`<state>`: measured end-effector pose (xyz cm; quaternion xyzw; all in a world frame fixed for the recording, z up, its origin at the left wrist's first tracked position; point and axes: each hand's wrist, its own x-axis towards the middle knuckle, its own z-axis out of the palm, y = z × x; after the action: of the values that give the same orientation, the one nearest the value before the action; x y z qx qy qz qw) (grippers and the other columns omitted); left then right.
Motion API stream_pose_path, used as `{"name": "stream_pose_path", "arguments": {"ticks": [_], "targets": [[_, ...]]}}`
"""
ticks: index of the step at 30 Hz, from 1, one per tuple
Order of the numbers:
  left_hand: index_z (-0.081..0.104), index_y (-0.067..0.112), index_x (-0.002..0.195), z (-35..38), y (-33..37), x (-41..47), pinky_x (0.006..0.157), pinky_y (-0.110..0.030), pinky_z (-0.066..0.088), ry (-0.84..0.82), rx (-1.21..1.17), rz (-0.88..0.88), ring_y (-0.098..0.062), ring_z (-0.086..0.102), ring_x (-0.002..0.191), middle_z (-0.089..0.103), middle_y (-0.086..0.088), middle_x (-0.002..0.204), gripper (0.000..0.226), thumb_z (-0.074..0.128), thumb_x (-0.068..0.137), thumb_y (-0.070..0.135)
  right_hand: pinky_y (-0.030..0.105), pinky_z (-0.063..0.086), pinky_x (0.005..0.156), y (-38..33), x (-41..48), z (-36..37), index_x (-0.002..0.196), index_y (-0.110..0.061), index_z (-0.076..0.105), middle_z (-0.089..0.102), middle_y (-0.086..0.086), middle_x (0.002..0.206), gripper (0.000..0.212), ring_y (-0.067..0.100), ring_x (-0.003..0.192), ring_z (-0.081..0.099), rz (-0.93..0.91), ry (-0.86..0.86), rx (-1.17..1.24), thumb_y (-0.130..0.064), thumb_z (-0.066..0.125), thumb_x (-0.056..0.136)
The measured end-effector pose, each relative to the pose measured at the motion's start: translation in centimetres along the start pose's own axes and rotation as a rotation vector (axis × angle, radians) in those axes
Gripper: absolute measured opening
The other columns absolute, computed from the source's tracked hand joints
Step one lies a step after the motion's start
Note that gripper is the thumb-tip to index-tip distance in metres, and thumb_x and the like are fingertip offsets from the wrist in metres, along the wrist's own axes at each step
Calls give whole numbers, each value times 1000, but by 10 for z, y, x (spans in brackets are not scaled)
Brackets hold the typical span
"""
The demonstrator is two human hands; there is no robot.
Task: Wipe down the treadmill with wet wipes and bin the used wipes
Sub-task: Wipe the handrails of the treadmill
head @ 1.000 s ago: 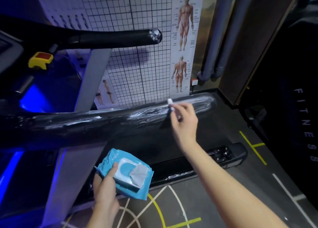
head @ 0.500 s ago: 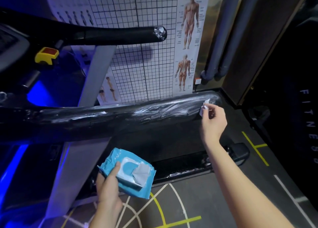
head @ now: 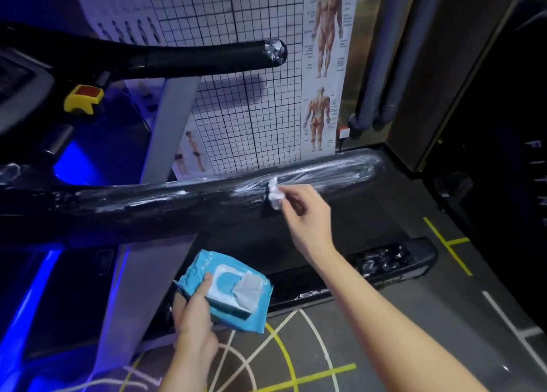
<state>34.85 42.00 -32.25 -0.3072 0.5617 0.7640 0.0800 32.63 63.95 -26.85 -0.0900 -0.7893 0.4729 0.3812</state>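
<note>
The right hand [head: 305, 214] pinches a crumpled white wet wipe [head: 274, 197] between thumb and fingertips and presses it on the treadmill's near handrail [head: 177, 205], toward its right end. This rail is a thick, rounded black bar, glossy and streaked with pale wet smears; its long axis runs left to right. The left hand [head: 195, 320] grips a soft blue wipes pack [head: 228, 291] below the rail, thumb on top, its white flap lid open with a sheet poking out. Behind hang a grid chart [head: 236, 110] and an anatomy poster [head: 325, 66] whose print is too small to read.
</note>
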Motion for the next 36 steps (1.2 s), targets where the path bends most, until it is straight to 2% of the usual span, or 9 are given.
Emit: {"name": "stream_pose_path", "arguments": {"ticks": [5, 8, 10, 13, 16, 20, 24, 29, 36], "targets": [[62, 20, 135, -7, -4, 7, 45, -42, 59, -13, -9, 31, -32, 72, 96, 73, -10, 123, 38, 71, 99, 15, 21, 52, 82, 17, 21, -41, 108, -21, 72, 66, -7, 101, 16, 2, 90, 64, 193, 419, -48, -17, 65, 94], [64, 24, 130, -14, -6, 9, 74, -71, 59, 21, 21, 30, -40, 72, 107, 74, -11, 125, 35, 75, 96, 20, 16, 49, 84, 13, 22, -22, 112, -15, 74, 67, -4, 105, 21, 4, 93, 64, 125, 320, -108, -10, 64, 94], [65, 24, 125, -16, -4, 9, 82, -74, 56, 42, 16, 42, -41, 72, 110, 73, -12, 128, 32, 76, 95, 19, 15, 47, 89, 1, 13, 4, 112, -11, 74, 67, 1, 105, 27, 9, 94, 64, 13, 233, -118, 1, 66, 89], [64, 22, 124, -16, -1, 7, 83, -72, 55, 46, -2, 44, -41, 70, 114, 73, -14, 129, 30, 74, 96, 16, 13, 45, 93, -22, -7, 39, 112, -9, 74, 67, 3, 105, 38, 6, 96, 62, -84, 73, -52, 11, 68, 81], [63, 22, 130, -14, 4, 4, 63, -61, 60, 40, -16, 44, -41, 71, 111, 73, -13, 127, 35, 73, 97, 18, 25, 52, 91, -37, -17, 57, 114, -10, 74, 66, 2, 104, 36, 9, 96, 64, -110, -94, 11, 8, 67, 83], [63, 19, 127, -11, 11, 2, 38, -36, 54, -2, -92, 58, -29, 69, 90, 72, -11, 118, 30, 70, 99, 13, 36, 57, 75, -28, -8, 26, 102, -12, 75, 66, -1, 95, 13, 15, 84, 65, -42, 162, 44, -8, 71, 91], [64, 10, 131, -17, 20, 6, 75, -40, 60, 13, -156, 113, -33, 72, 108, 74, -14, 125, 33, 70, 98, 10, 41, 53, 83, 13, 15, -22, 102, -13, 71, 62, 2, 98, 15, 17, 85, 61, 183, 472, -128, -12, 62, 90], [65, 15, 117, -16, 26, 15, 105, -53, 53, 21, -200, 150, -35, 69, 117, 72, -15, 128, 23, 71, 97, 7, 35, 55, 84, 3, -1, 19, 98, -13, 74, 60, -2, 104, 26, 11, 87, 61, 82, 311, -111, 5, 62, 83], [63, 8, 134, -12, 15, 13, 103, -52, 54, 14, -172, 141, -35, 70, 116, 72, -15, 129, 40, 72, 95, 6, 27, 55, 85, -40, -34, 80, 101, -11, 76, 63, -1, 100, 32, 9, 92, 65, -90, -168, 68, 10, 65, 80]]}}
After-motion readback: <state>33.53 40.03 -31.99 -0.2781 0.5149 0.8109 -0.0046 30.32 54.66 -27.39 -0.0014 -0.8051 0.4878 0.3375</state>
